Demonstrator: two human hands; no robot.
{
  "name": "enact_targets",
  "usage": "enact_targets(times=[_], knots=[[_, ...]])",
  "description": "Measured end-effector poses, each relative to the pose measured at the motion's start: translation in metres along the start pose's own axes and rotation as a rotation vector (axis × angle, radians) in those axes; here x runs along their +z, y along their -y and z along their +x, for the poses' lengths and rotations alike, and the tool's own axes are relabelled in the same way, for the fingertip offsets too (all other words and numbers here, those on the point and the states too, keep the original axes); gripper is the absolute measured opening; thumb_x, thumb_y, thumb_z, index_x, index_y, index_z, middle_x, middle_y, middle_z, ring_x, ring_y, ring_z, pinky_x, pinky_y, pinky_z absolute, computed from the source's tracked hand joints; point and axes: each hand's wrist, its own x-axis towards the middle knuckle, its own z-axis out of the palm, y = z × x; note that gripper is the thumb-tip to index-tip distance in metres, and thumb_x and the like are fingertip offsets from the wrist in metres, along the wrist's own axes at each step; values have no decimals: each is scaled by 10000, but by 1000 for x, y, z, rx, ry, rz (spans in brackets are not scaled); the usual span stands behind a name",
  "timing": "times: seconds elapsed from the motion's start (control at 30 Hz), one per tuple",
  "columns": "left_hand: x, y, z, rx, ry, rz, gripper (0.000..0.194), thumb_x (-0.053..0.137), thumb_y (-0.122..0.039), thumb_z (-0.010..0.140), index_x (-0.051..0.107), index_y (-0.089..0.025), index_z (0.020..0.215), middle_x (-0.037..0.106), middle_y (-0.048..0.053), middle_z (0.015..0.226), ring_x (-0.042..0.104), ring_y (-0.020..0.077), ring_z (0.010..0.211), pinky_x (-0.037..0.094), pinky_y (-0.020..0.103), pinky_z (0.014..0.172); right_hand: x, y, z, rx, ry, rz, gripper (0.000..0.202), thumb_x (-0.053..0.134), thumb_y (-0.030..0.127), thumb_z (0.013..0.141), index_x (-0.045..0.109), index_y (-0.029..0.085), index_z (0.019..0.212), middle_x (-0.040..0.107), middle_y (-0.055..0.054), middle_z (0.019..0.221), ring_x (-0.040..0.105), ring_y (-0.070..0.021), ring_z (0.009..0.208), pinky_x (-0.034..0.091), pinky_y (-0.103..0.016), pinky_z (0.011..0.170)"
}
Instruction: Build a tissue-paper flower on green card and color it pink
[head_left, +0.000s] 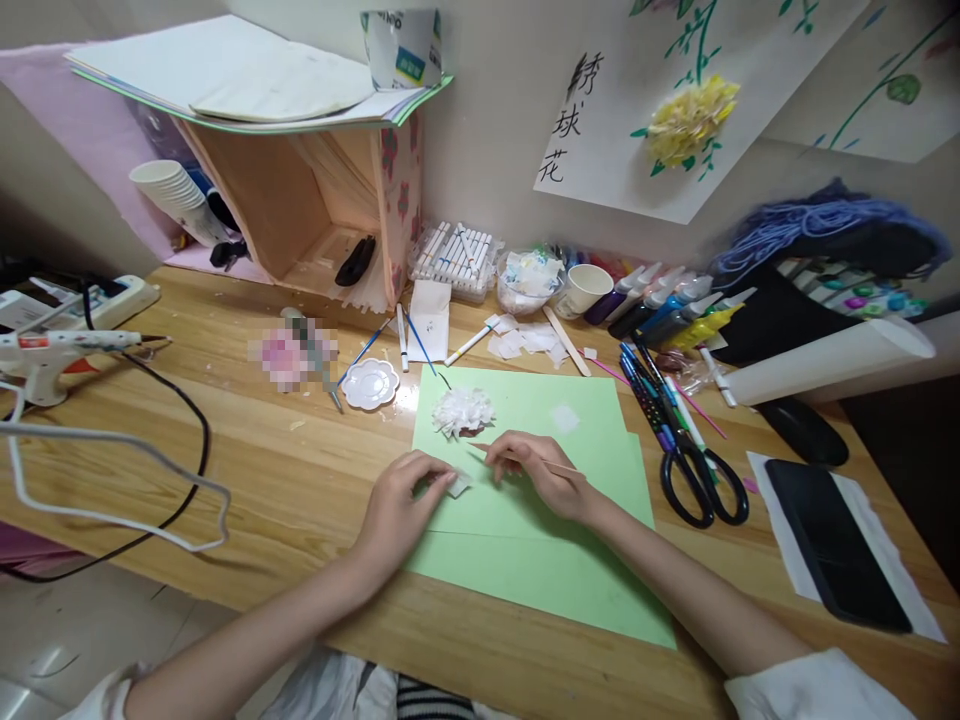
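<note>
Between its thumb and fingers, my left hand (405, 497) pinches a small square of white tissue paper (459, 486) over green paper sheets (540, 580). A thin, pointed wooden stick (566, 471) is gripped like a pen in my right hand (541, 474), its tip directed left towards the flower and the tissue square. Just beyond both hands lies a ruffled white paper flower (463, 408) with a brownish-red patch at its lower edge. Another loose white tissue square (565, 417) rests on the green sheet, further right.
Black-handled scissors (694, 470) and a phone (836, 545) lie to the right. A white palette dish (370, 384), a marker box (457, 260) and paint bottles (652, 300) stand beyond the sheets. A hot glue gun (60, 355) with trailing cables sits left.
</note>
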Motion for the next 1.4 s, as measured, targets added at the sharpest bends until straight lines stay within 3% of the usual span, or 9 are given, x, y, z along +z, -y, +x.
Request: enact_targets(times=[0.17, 0.3, 0.67, 0.83, 0.93, 1.07, 1.4], knots=[[-3, 4, 8, 7, -40, 77, 122, 571, -267, 853, 661, -201, 804, 670, 4, 819, 594, 147, 793, 422, 260, 722, 5, -1, 15, -51, 51, -103, 462, 252, 447, 969, 617, 176, 884, 600, -40, 714, 552, -160, 753, 418, -295, 743], [-1, 3, 15, 28, -66, 141, 118, 584, -272, 844, 674, -203, 812, 674, 9, 811, 591, 157, 784, 422, 272, 712, 9, -1, 22, -63, 3, -84, 430, 262, 412, 977, 614, 180, 892, 612, -30, 709, 551, -155, 766, 403, -298, 782], [-1, 3, 30, 45, -154, 235, 113, 580, -266, 845, 665, -193, 831, 661, 17, 783, 559, 161, 733, 413, 280, 679, 11, -9, 27, 2, -50, 73, 412, 306, 445, 962, 610, 172, 910, 625, -37, 727, 568, -158, 741, 401, -294, 713], [0, 5, 38, 49, -182, 250, 113, 579, -281, 844, 644, -191, 822, 653, 12, 779, 553, 159, 728, 411, 280, 680, 13, -12, 21, -43, -123, 98, 427, 290, 446, 963, 605, 176, 861, 608, -26, 678, 556, -151, 656, 414, -297, 678], [1, 6, 40, 56, -195, 244, 125, 569, -290, 850, 634, -187, 818, 650, 16, 788, 557, 157, 731, 417, 279, 680, 13, -12, 16, -140, -164, 2, 456, 258, 431, 969, 597, 186, 788, 577, -18, 638, 542, -153, 634, 420, -304, 679], [3, 9, 40, 63, -204, 237, 133, 566, -299, 851, 624, -186, 812, 647, 20, 784, 563, 157, 732, 425, 278, 683, 15, -9, 17, -260, -81, -218, 436, 240, 388, 978, 586, 192, 799, 570, -24, 653, 533, -158, 684, 418, -304, 722], [4, 10, 40, 64, -199, 224, 174, 549, -331, 861, 635, -182, 832, 661, 38, 806, 579, 162, 753, 444, 290, 704, 15, -6, 23, -149, -78, -279, 404, 248, 372, 980, 560, 202, 788, 559, -24, 654, 530, -160, 685, 409, -297, 718]])
